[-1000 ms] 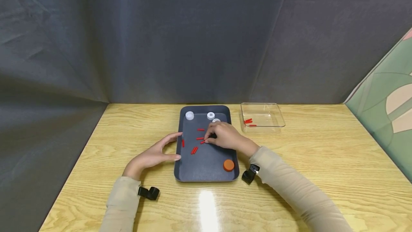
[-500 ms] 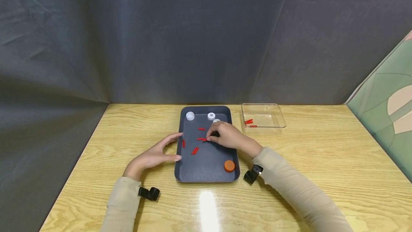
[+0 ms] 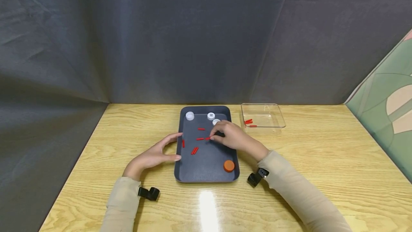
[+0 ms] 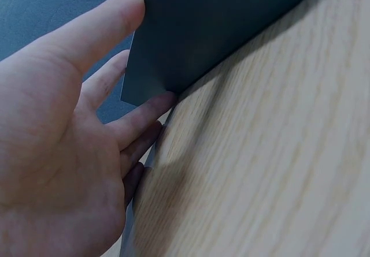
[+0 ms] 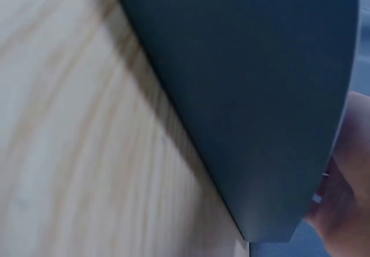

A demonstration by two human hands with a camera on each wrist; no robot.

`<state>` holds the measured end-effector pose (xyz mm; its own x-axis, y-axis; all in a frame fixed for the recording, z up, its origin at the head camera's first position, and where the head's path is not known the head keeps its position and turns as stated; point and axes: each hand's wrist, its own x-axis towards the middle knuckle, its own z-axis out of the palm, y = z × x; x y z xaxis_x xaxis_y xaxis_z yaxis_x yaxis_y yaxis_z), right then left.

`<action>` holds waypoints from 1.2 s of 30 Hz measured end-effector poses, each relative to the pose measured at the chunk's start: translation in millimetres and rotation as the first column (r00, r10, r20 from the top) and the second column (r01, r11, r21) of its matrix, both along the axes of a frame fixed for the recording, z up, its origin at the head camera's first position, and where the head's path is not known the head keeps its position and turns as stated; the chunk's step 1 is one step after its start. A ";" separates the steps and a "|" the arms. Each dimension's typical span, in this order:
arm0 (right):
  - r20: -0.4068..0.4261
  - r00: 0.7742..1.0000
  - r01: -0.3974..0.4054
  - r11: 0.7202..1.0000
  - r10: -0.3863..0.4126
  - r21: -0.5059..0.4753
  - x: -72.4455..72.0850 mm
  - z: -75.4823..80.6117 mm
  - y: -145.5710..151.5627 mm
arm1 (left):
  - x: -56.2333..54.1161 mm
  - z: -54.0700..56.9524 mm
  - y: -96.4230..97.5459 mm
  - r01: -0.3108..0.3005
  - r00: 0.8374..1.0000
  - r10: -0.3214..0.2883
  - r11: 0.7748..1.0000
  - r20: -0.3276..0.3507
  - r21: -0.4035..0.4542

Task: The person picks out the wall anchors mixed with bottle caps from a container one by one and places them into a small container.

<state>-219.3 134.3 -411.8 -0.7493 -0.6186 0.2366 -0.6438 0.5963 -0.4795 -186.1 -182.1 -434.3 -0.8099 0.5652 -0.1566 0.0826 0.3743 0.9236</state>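
Observation:
A dark grey tray (image 3: 206,174) lies on the wooden table. Over its middle, my right hand (image 3: 231,137) pinches a short red stick (image 3: 207,138) between thumb and fingertips, just right of another red stick (image 3: 200,139). Several more red sticks (image 3: 194,150) lie scattered in the tray. My left hand (image 3: 152,154) rests at the left rim with fingers and thumb spread. In the left wrist view its fingers (image 4: 141,118) touch the tray's outer wall (image 4: 191,37). The tray wall (image 5: 248,95) hides most of my right hand (image 5: 352,176) in the right wrist view.
White round caps (image 3: 190,116) stand at the tray's far end, one partly behind my right hand. An orange cap (image 3: 229,166) sits in its near right corner. Right of the tray stands a clear box (image 3: 275,115) with several red sticks (image 3: 249,121) in it.
My right hand has moved a little to the right and away from me, with the pinched red stick drawn clear of the one beside it. The left hand has stayed put.

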 end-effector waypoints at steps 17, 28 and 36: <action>0.025 0.996 0.085 0.988 -0.082 -0.130 11.8 4.5 20.2 | -0.5 -1.5 0.2 0.005 1.000 -0.005 1.000 -0.001 0.005; 0.056 0.991 0.130 0.976 -0.122 -0.175 16.6 16.1 27.4 | -2.5 -1.2 -1.9 0.001 1.000 -0.001 1.000 -0.009 0.004; 0.021 0.987 0.163 0.969 -0.162 -0.186 15.4 21.3 36.9 | -4.3 -1.6 -2.1 -0.001 1.000 0.001 1.000 -0.011 0.004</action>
